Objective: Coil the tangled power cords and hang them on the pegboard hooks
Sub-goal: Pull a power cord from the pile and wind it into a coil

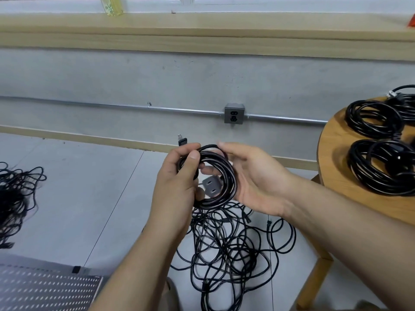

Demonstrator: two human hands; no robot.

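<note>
I hold a coiled black power cord (221, 176) in front of me, above the floor. My left hand (179, 182) grips the coil's left side, thumb over the strands, and the cord's plug (182, 140) sticks up above the fingers. My right hand (253, 176) cups the coil's right side with the fingers curled behind it. The grey socket end (211, 186) shows inside the loop. A tangled pile of black cords (233, 245) lies on the floor below. The white pegboard (45, 288) lies at the bottom left.
A round wooden table (336, 158) at the right carries three coiled black cords (372, 117). Another tangled heap of cords (15, 194) lies on the floor at the left edge. A wall socket (234, 113) on a metal conduit sits on the grey wall ahead.
</note>
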